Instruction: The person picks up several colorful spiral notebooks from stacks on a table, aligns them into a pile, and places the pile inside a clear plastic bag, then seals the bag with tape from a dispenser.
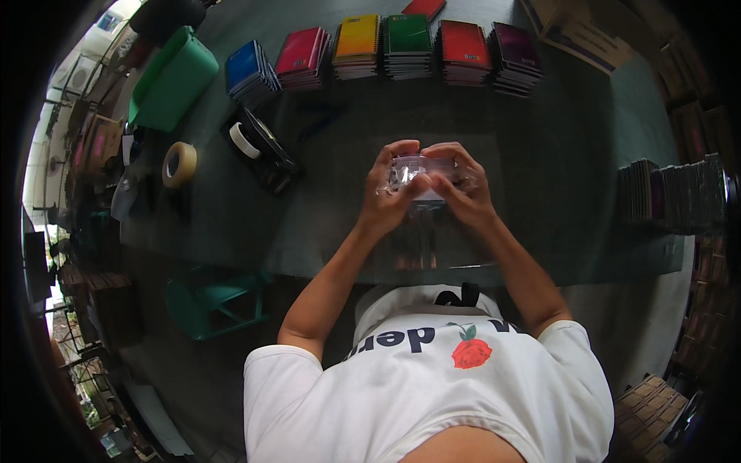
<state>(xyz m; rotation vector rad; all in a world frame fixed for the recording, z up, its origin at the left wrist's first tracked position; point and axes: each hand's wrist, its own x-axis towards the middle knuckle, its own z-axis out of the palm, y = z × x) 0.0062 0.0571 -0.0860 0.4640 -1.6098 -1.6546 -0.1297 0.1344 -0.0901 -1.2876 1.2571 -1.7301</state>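
Note:
Over the near middle of the dark green table, both my hands hold a small packet in clear, shiny plastic. My left hand is closed round its left side, and my right hand round its right side. The thumbs meet on the near face, while the fingers curl over the far edge. Through the film a pale, purplish content shows, but I cannot make out what it is. Below the packet the tabletop shows glossy reflections.
Spiral notebooks stand in stacks along the far side: blue, pink, yellow, green, red, purple. Left are a black tape dispenser, a tape roll and a green bin. Plastic-wrapped stacks stand right.

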